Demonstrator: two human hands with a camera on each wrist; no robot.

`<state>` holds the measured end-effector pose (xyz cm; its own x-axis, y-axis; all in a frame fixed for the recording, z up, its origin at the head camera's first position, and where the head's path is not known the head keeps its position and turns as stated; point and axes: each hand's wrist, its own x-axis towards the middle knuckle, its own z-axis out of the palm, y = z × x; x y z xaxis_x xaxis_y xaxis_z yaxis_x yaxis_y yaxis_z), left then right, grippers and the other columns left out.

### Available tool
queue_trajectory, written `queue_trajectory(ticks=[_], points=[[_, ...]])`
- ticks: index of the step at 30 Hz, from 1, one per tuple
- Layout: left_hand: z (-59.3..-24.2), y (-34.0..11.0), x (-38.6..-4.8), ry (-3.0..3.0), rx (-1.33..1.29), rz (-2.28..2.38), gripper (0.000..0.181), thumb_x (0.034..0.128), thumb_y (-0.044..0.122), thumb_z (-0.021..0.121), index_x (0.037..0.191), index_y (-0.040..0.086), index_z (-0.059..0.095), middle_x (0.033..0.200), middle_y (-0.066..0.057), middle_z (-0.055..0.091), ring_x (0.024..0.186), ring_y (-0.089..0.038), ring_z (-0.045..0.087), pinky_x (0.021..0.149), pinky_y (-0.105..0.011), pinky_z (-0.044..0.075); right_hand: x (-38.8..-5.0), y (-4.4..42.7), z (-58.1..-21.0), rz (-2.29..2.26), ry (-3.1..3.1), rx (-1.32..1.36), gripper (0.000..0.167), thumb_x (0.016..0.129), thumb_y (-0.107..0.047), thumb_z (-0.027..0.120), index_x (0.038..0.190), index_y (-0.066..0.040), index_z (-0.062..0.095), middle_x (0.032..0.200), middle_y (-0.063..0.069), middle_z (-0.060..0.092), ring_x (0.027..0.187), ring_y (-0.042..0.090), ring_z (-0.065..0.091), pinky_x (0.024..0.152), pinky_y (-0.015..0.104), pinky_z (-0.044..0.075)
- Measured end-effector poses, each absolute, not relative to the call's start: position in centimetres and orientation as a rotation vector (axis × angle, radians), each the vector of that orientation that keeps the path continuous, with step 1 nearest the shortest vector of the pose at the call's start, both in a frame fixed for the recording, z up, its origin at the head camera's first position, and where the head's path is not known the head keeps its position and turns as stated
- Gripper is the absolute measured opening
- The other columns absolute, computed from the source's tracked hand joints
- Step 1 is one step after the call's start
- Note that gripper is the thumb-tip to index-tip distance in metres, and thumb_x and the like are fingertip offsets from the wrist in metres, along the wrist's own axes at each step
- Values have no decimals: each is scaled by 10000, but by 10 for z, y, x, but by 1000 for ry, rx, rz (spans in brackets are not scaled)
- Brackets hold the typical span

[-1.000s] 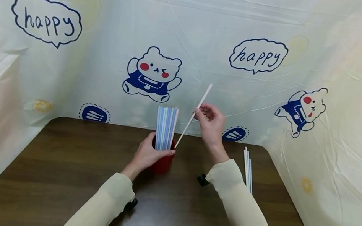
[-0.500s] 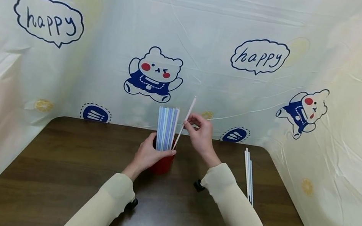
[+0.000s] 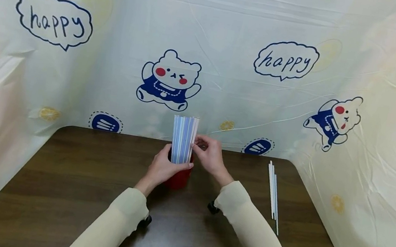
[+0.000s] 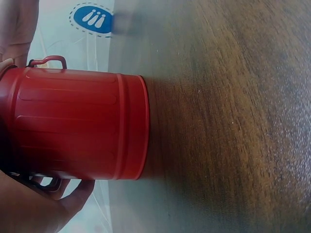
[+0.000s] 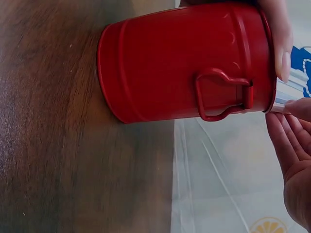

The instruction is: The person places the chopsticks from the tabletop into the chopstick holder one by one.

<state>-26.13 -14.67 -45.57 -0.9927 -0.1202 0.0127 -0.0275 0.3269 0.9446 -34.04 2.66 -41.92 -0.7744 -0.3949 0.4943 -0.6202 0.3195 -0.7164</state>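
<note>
In the head view a red metal bucket (image 3: 177, 181) stands upright on the table, filled with an upright bundle of blue, white and striped straws (image 3: 181, 138). My left hand (image 3: 162, 169) holds the bucket at its left side, the thumb lying across the front of the rim. At the bundle's right edge, my right hand (image 3: 210, 155) pinches a pale straw (image 3: 195, 129) low down, just above the rim. The right wrist view shows those fingertips beside the rim and a looped side handle (image 5: 223, 94) on the bucket. The straw's lower end is hidden inside.
Several loose straws (image 3: 273, 189) lie on the brown wooden table (image 3: 71, 190), right of the right forearm. A printed curtain (image 3: 234, 27) with bears and speech bubbles hangs behind the table and along its sides.
My right hand has come down and left, lowering the pale straw from a tilt into the bucket, upright against the bundle. The left hand stays on the bucket.
</note>
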Motion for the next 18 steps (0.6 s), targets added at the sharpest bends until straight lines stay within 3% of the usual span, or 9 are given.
queue_trajectory(ticks=[7, 18], points=[[-453, -147, -262, -2492, 131, -1777, 953, 765, 564, 851, 1505, 211, 364, 1484, -58, 501, 1290, -322, 549, 1094, -610, 429, -343, 25, -420, 1418, -2385, 913, 103, 932, -42, 740, 1031, -19, 728, 931, 99, 727, 832, 192, 691, 781, 372, 612], [-456, -147, -261, -2502, 155, -1802, 904, 796, 486, 855, 1506, 229, 358, 1480, -55, 512, 1297, -327, 545, 1088, -634, 420, -339, 46, -409, 1306, -2552, 824, 221, 990, -188, 698, 1184, -82, 702, 1086, 65, 704, 949, 192, 686, 862, 366, 598]])
